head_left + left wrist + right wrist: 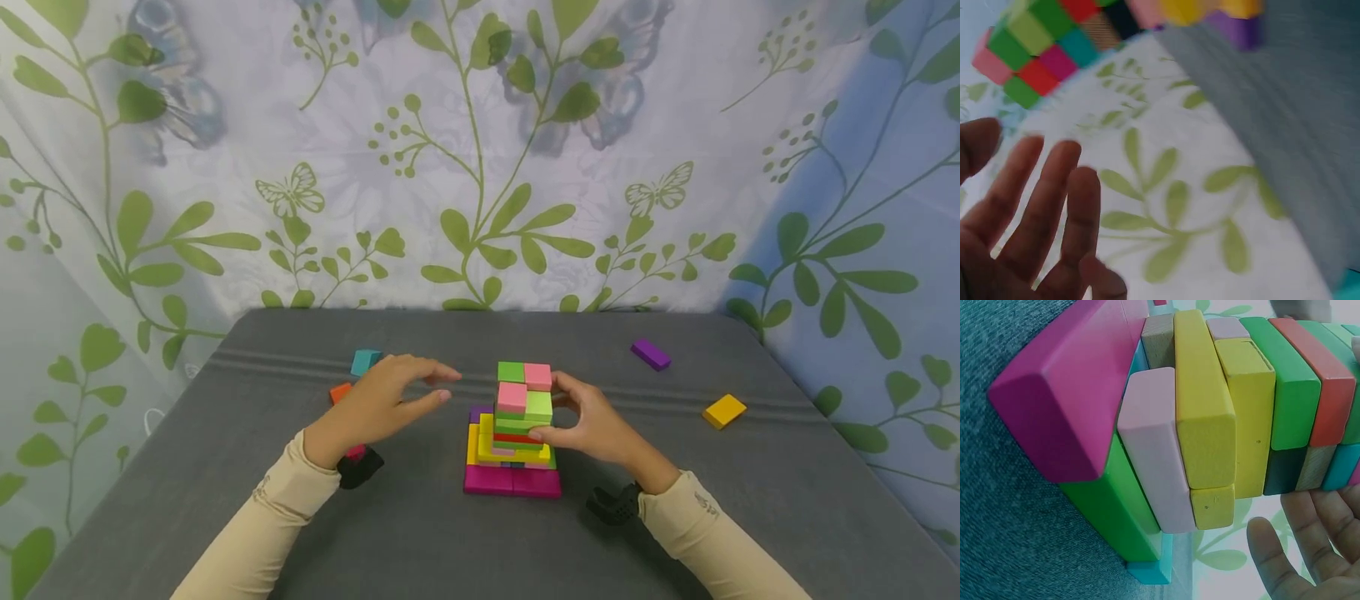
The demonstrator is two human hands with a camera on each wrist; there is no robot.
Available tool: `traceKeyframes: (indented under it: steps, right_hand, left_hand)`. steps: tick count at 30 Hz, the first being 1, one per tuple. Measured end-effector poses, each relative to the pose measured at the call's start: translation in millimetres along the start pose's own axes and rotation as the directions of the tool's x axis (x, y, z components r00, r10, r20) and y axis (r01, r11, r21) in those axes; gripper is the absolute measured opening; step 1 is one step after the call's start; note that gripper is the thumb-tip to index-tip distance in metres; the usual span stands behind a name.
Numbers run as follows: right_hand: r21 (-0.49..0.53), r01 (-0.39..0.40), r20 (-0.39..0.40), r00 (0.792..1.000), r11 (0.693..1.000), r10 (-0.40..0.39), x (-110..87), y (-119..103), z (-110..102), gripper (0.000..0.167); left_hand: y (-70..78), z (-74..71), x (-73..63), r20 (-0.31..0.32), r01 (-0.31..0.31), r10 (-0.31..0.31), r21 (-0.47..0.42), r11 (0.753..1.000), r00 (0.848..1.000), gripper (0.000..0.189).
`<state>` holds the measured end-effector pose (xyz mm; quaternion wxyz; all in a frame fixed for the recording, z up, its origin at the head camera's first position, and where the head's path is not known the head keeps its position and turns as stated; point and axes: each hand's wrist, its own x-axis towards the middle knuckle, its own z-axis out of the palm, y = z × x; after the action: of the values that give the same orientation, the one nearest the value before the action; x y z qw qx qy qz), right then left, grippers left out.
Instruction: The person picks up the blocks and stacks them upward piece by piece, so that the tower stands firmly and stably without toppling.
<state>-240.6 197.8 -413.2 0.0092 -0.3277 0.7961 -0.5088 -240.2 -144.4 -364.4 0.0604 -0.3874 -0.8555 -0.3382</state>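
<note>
A tower of colourful wooden blocks (512, 479) stands on the table, with magenta blocks at its base and green and pink ones on top. My right hand (596, 423) holds its upper right side, thumb across the front and fingers round the back. The right wrist view shows those fingers (1297, 534) close against the tower's side; the thumb is mostly cut off by the edge. To the tower's left, my left hand (386, 404) hovers apart from it, fingers extended and holding nothing. In the left wrist view, its fingers (1082, 215) are spread below the blurred upper blocks (1035, 31).
Loose blocks lie on the grey table (420, 542): a teal one (365, 361) and an orange one (340, 392) by the left hand, a purple one (650, 354) and a yellow one (724, 412) to the right. A leaf-patterned curtain (337, 167) hangs behind.
</note>
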Motion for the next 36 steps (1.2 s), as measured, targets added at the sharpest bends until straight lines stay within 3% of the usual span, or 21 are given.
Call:
traceKeyframes:
  steps: [4,7,13,18,22,27,31,36]
  right_hand:
    - [-0.005,0.004,-0.007,1.0,1.0,-0.004,0.3,0,-1,0.06]
    - [-0.01,-0.002,-0.01,1.0,1.0,0.001,0.4,0,-2,0.059]
    - [-0.009,-0.013,-0.014,1.0,1.0,0.013,-0.6,1,-3,0.06]
    - [-0.006,-0.012,-0.015,1.0,1.0,0.012,-1.7,1,-3,0.06]
    - [-0.005,-0.01,-0.014,1.0,1.0,0.01,-2.1,1,-2,0.06]
    - [-0.004,-0.011,-0.009,1.0,1.0,0.011,-1.9,1,-1,0.061]
    - [-0.008,-0.018,-0.007,1.0,1.0,0.018,-1.5,1,-1,0.061]
    - [-0.01,-0.017,-0.007,1.0,1.0,0.017,-0.3,1,0,0.061]
  left_hand:
    - [-27.6,-9.9,-24.4,0.14,0.078,-0.071,-0.046,0.996,0.988,0.022]
    - [-45.5,-17.4,-42.3,0.21,0.146,-0.137,-0.027,0.989,0.968,0.031]
    - [-67.4,-26.0,-68.5,0.221,0.176,-0.197,0.114,0.978,0.955,0.067]
    - [-73.3,-23.0,-78.4,0.239,0.145,-0.201,0.234,0.961,0.95,0.054]
    - [-70.4,-21.0,-79.3,0.238,0.138,-0.204,0.267,0.954,0.95,0.035]
    - [-57.7,-17.5,-70.0,0.204,0.14,-0.177,0.185,0.973,0.963,0.029]
    - [-36.6,-14.6,-57.2,0.134,0.122,-0.14,0.132,0.984,0.981,0.027]
    - [-5.2,-10.9,-37.9,-0.002,0.048,-0.048,0.089,0.995,0.999,0.034]
